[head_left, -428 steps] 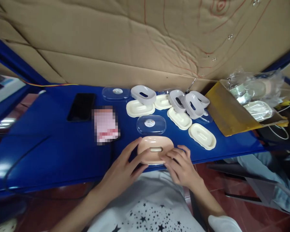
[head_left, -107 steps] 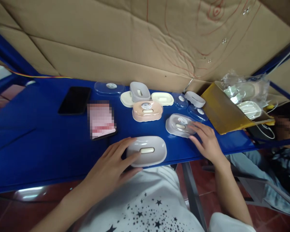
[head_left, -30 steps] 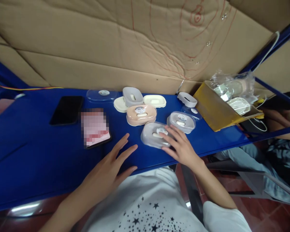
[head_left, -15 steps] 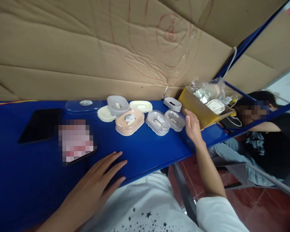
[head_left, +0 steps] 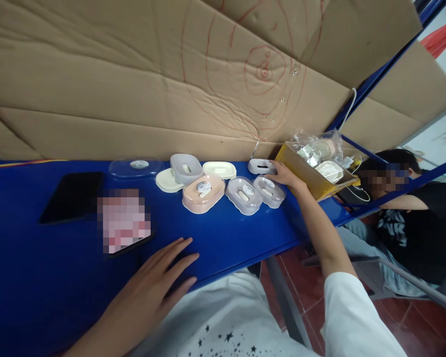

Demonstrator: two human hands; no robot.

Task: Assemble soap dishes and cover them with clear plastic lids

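Observation:
My left hand (head_left: 159,280) lies flat and open on the blue table (head_left: 226,233) near its front edge, holding nothing. My right hand (head_left: 284,176) is stretched far to the right, its fingers reaching the grey soap-dish base (head_left: 259,166) beside the yellow box (head_left: 308,173). Whether it grips the base I cannot tell. Three closed soap boxes stand in a row: a peach one (head_left: 203,193) and two grey ones (head_left: 244,195) (head_left: 269,191), each with a clear lid.
Behind the row lie a clear lid (head_left: 131,167), a cream tray (head_left: 167,181), a grey base (head_left: 186,168) and another cream tray (head_left: 219,169). A black phone (head_left: 72,196) lies left. A plastic bag of parts (head_left: 319,148) fills the yellow box. Another person (head_left: 405,218) sits right. Cardboard wall behind.
My right hand has left the grey closed box in the row and reached further back to the grey base by the yellow box. My left hand has stayed flat on the table.

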